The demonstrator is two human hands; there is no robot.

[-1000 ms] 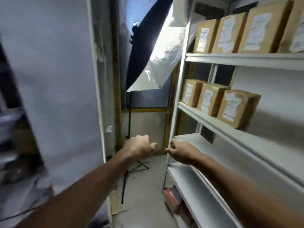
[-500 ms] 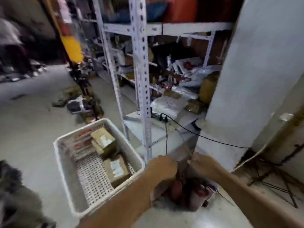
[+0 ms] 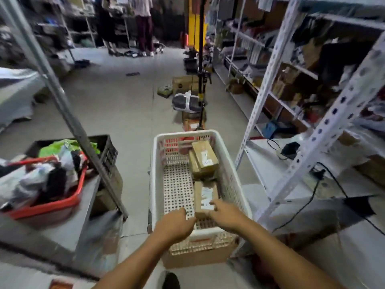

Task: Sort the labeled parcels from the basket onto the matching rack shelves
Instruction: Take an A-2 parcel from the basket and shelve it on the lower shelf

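Observation:
A white plastic basket (image 3: 156, 184) stands on a cardboard box on the floor in front of me. A brown labeled parcel (image 3: 205, 195) lies flat in its near right part. Two more labeled parcels (image 3: 205, 156) are stacked at its far right. My right hand (image 3: 226, 214) rests on the near end of the near parcel, thumb on its white label. My left hand (image 3: 175, 224) is curled against that parcel's near left corner; whether it grips the parcel is unclear. The rack holding sorted parcels is out of view.
A white slotted-angle rack (image 3: 295, 170) with cables and clutter stands close on the right. On the left are a slanted metal pole (image 3: 68, 113), a red bin of bags (image 3: 48, 205) and a black crate (image 3: 108, 151). Boxes and a light stand (image 3: 201, 80) sit beyond the basket. People stand far back.
My view has swung from the parcel rack round to the basket on the floor. Both hands, empty before, have come down into the basket onto the near parcel.

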